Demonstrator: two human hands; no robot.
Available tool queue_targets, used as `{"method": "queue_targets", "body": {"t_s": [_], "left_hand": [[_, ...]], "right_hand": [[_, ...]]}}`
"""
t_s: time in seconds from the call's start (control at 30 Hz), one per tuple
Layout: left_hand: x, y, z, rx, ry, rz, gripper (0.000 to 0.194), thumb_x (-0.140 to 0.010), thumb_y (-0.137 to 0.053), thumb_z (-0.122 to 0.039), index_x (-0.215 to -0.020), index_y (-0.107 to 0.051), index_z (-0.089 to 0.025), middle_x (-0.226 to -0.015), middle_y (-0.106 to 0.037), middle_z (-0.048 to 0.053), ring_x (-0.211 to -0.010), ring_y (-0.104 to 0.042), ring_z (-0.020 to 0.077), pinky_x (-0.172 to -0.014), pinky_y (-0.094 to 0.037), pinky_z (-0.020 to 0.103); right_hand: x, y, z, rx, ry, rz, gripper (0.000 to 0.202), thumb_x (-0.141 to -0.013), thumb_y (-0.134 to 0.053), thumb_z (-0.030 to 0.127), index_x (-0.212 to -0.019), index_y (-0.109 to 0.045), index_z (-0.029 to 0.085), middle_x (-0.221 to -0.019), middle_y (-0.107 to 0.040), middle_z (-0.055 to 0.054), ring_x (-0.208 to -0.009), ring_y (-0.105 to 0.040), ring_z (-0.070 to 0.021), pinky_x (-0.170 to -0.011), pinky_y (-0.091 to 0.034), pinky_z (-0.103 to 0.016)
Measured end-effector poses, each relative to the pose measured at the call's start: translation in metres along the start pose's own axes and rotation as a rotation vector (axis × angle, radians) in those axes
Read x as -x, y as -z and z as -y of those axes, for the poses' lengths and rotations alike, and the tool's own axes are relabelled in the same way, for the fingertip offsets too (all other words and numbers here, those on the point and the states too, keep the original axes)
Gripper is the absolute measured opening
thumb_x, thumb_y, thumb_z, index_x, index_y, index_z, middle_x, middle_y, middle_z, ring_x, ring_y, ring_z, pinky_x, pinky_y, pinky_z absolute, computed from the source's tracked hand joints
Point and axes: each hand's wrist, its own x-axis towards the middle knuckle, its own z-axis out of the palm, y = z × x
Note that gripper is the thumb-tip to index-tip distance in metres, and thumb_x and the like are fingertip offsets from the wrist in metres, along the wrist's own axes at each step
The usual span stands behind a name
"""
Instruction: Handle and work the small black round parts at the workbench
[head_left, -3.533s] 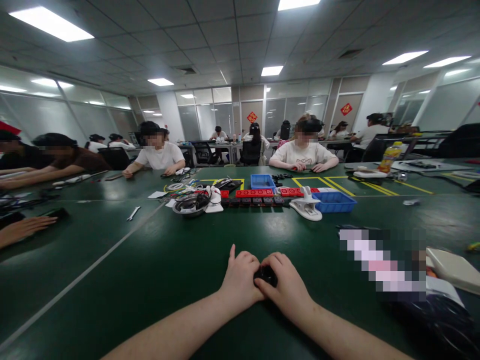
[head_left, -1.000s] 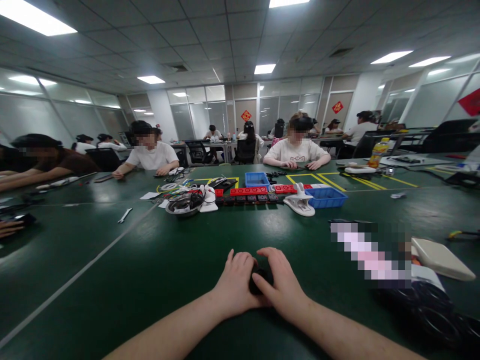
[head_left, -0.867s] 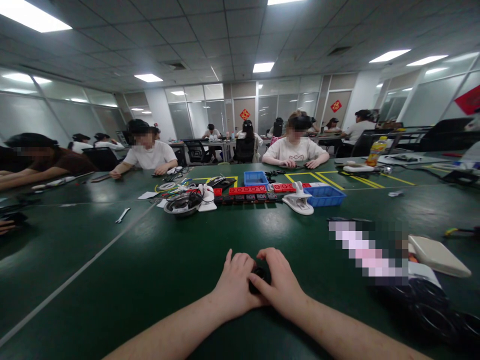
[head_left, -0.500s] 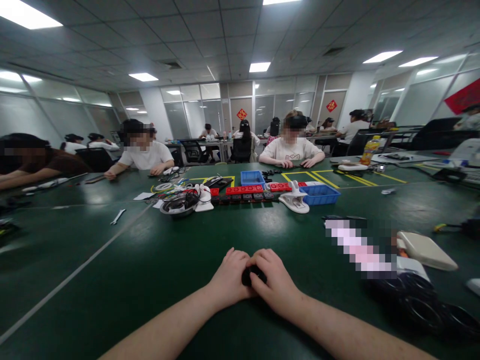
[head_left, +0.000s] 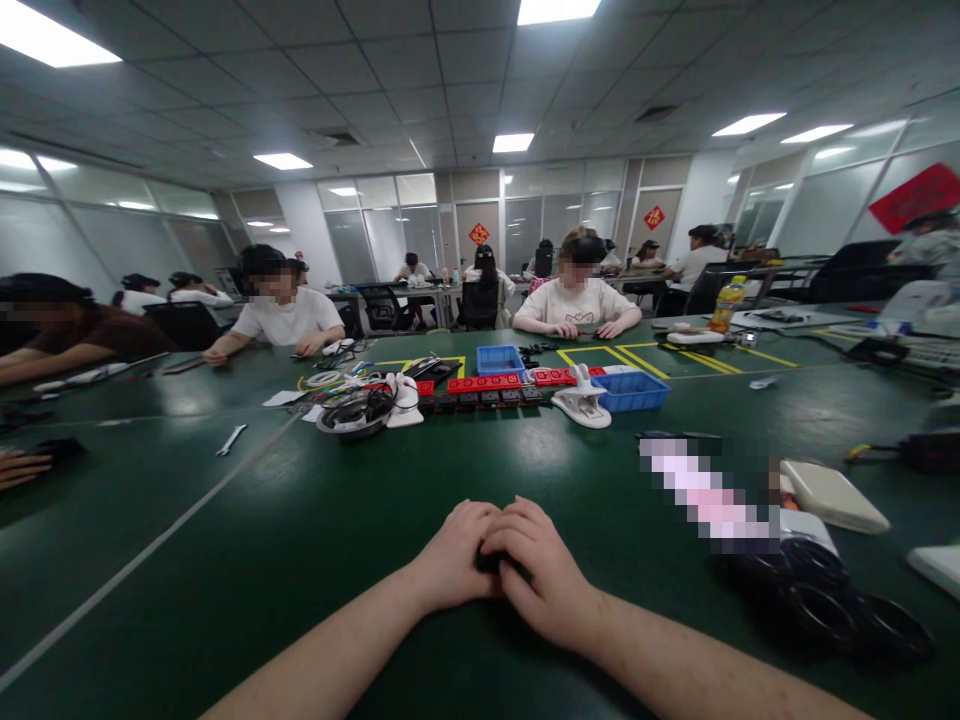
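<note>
My left hand [head_left: 459, 555] and my right hand [head_left: 536, 560] meet low in the middle of the view, over the green table [head_left: 375, 510]. Both are curled round a small black object [head_left: 491, 563], mostly hidden by the fingers, so its shape cannot be made out. The right fingers reach over the top of it and touch the left hand. Beyond the hands lies a row of red and black blocks [head_left: 487, 390], with a white clip-like stand [head_left: 583, 400] at its right end.
Blue trays [head_left: 631, 390] stand behind the row. A wrench [head_left: 232, 440] and a bowl of cables [head_left: 354, 415] are to the left. Black rings [head_left: 825, 612] and a beige case [head_left: 836, 497] lie right. Another person's hand [head_left: 24, 468] is at the left edge.
My right fingers have closed further over the black object, which shows less. The view has shifted slightly. Another person's hand has come in at the left edge.
</note>
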Motion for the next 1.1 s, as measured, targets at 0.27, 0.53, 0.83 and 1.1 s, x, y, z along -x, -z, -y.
{"method": "queue_targets", "body": {"t_s": [0.27,0.53,0.83,1.1], "left_hand": [[0.002,0.001,-0.017,-0.063,0.136,-0.085,0.056,-0.06,-0.067,-0.042,-0.106,-0.046,-0.019,-0.104,-0.052,0.007,-0.104,-0.047,0.026,-0.104,-0.016,0.052],[0.0,-0.002,-0.016,-0.115,0.165,-0.12,0.029,-0.06,-0.063,-0.029,-0.086,-0.051,-0.021,-0.088,-0.053,0.001,-0.091,-0.051,0.0222,-0.104,-0.019,0.05],[-0.001,0.007,-0.012,0.001,0.097,-0.036,0.022,-0.061,-0.065,-0.025,-0.08,-0.055,-0.019,-0.089,-0.057,0.001,-0.09,-0.052,0.0208,-0.097,-0.03,0.043],[-0.002,-0.004,0.006,0.023,-0.028,-0.025,0.031,-0.06,-0.068,-0.025,-0.088,-0.058,-0.018,-0.09,-0.056,0.002,-0.09,-0.051,0.02,-0.083,-0.04,0.031]], "right_hand": [[-0.002,-0.007,-0.008,0.1,-0.285,-0.073,0.025,-0.07,-0.058,0.022,-0.092,-0.049,0.018,-0.092,-0.053,-0.006,-0.088,-0.047,-0.0207,-0.08,-0.039,-0.038],[-0.005,-0.007,-0.008,0.208,-0.355,-0.016,0.015,-0.068,-0.059,0.019,-0.077,-0.047,0.019,-0.08,-0.051,-0.002,-0.078,-0.045,-0.0187,-0.072,-0.039,-0.035],[-0.001,-0.005,-0.008,0.037,-0.185,-0.01,0.024,-0.061,-0.049,0.006,-0.08,-0.052,0.02,-0.083,-0.056,-0.002,-0.083,-0.048,-0.0186,-0.077,-0.04,-0.036],[-0.001,-0.004,-0.008,-0.056,-0.03,0.05,0.023,-0.06,-0.041,0.002,-0.059,-0.052,0.022,-0.066,-0.063,0.004,-0.092,-0.055,-0.0162,-0.103,-0.02,-0.045]]}}
